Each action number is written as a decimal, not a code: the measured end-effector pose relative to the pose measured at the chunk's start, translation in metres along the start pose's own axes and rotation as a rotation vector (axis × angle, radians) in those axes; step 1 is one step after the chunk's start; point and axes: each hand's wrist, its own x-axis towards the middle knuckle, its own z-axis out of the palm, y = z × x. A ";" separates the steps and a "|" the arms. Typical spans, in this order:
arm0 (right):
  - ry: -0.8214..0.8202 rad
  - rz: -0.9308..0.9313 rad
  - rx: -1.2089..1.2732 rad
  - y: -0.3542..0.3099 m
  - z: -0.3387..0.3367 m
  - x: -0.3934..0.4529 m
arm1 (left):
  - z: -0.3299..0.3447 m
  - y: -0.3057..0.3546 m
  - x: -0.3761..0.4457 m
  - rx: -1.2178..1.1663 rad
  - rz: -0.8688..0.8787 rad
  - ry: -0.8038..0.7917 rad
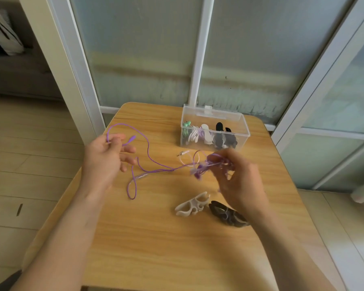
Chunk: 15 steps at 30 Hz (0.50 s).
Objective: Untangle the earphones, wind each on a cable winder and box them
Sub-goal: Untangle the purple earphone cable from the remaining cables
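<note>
We are working over a small wooden table, where a clear plastic box at the far edge already holds several wound earphones, green, white and dark. Between our hands hangs the purple earphone cable, thin and limp, so light it will sag and loop wherever we let it go and snag on itself if pulled hard. Our left hand pinches one strand near a loop, the other fingers spread loosely. Our right hand, blurred, has its fingers curled round the tangled bundle with the earbuds. The jack plug dangles free between the hands. We judge the firm plug and buds the best holds, easing loops out gently. Near us lie a white cable winder and a dark cable winder, small and probably slightly springy
</note>
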 end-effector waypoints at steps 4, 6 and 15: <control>0.114 0.052 -0.014 0.012 -0.011 0.007 | -0.023 -0.013 0.021 0.513 0.063 0.114; 0.109 0.086 -0.031 0.018 -0.016 0.009 | -0.025 -0.015 0.022 0.761 0.012 0.081; -0.049 0.104 0.117 0.021 -0.021 0.010 | 0.025 -0.028 -0.011 0.786 0.514 -0.169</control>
